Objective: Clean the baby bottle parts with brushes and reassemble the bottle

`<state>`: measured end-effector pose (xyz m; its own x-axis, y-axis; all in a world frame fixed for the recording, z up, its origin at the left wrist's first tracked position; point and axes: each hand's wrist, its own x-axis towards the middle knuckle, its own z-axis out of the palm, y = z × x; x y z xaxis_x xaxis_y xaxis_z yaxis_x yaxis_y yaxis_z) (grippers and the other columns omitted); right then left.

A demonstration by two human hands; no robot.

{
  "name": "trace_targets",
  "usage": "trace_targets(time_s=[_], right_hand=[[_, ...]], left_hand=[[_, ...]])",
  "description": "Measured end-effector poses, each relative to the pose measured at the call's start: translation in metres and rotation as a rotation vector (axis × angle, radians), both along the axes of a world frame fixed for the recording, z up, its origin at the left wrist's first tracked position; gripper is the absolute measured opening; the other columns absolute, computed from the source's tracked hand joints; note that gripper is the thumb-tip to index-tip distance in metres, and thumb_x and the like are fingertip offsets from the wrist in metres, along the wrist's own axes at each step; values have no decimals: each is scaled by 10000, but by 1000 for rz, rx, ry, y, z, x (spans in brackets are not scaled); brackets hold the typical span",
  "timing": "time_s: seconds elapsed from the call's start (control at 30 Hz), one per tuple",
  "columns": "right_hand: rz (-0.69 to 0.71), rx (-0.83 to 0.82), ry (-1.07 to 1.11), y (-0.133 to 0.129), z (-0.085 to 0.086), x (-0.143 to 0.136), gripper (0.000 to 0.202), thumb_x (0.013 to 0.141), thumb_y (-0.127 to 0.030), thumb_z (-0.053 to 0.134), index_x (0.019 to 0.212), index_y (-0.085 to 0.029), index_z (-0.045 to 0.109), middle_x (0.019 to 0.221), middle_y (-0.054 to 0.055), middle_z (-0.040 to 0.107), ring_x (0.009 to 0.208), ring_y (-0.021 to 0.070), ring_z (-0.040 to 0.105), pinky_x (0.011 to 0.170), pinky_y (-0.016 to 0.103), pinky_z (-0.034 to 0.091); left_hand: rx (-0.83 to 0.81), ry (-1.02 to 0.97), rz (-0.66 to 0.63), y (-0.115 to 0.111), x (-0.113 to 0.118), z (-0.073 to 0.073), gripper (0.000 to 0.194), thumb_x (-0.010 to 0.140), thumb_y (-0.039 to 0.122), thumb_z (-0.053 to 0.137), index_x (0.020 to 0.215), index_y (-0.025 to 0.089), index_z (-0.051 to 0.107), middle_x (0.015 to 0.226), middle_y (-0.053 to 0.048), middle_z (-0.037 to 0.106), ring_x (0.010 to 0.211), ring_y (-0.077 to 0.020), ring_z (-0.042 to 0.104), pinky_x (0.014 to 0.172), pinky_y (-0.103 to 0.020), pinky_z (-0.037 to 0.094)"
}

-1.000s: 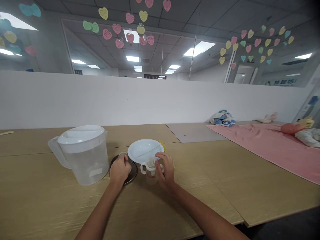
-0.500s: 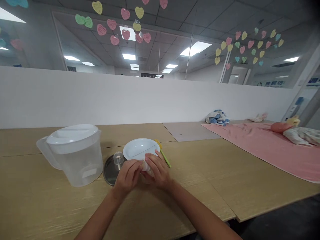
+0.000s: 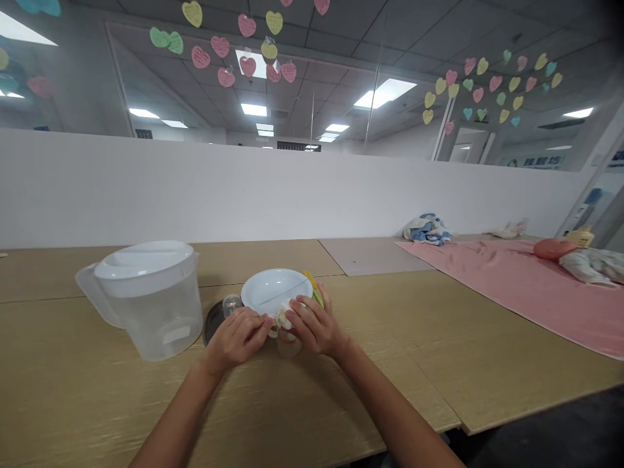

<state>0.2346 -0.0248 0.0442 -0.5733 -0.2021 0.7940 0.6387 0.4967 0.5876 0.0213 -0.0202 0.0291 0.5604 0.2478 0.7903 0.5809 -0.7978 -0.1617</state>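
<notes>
Just in front of the white bowl (image 3: 275, 287), my right hand (image 3: 314, 323) is wrapped round a small clear bottle (image 3: 289, 344) with a whitish top. Its fingers cover much of the upper part. My left hand (image 3: 240, 336) is closed in a pinch at the left side of the bottle's top; what its fingertips hold is too small to name. Partly behind my left hand lies a dark round tray (image 3: 212, 320) with a clear cup (image 3: 231, 303) on it. A yellow and green brush (image 3: 316, 294) sits at the bowl's right, partly covered by my right hand.
A large translucent lidded pitcher (image 3: 170, 312) stands on the wooden table (image 3: 273, 409) at the left. A pink cloth (image 3: 511, 279) covers the right side. Crumpled blue and white cloth (image 3: 426, 230) lies at the back near the white wall (image 3: 244, 188).
My left hand has moved slightly left and down, away from my right hand. More of the clear bottle now shows between them. My right hand has shifted slightly right.
</notes>
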Motion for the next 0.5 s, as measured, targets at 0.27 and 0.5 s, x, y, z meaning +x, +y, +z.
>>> trace_targets(time_s=[0.27, 0.5], right_hand=[[-73, 2, 19, 1, 0, 3, 147, 854, -257, 523, 974, -207, 590, 1017, 63, 663, 901, 181, 577, 1028, 581, 261], [-162, -85, 72, 5, -5, 1, 233, 850, -298, 533, 1075, -244, 559, 1113, 50, 630, 834, 172, 571, 990, 519, 310]], left_hand=[[33, -34, -13, 1, 1, 1, 156, 840, 158, 462, 783, 186, 605, 609, -20, 534, 577, -126, 498, 608, -288, 470], [146, -172, 7, 5, 9, -4, 192, 837, 132, 476, 955, 216, 602, 741, -32, 588, 743, -141, 573, 725, -295, 479]])
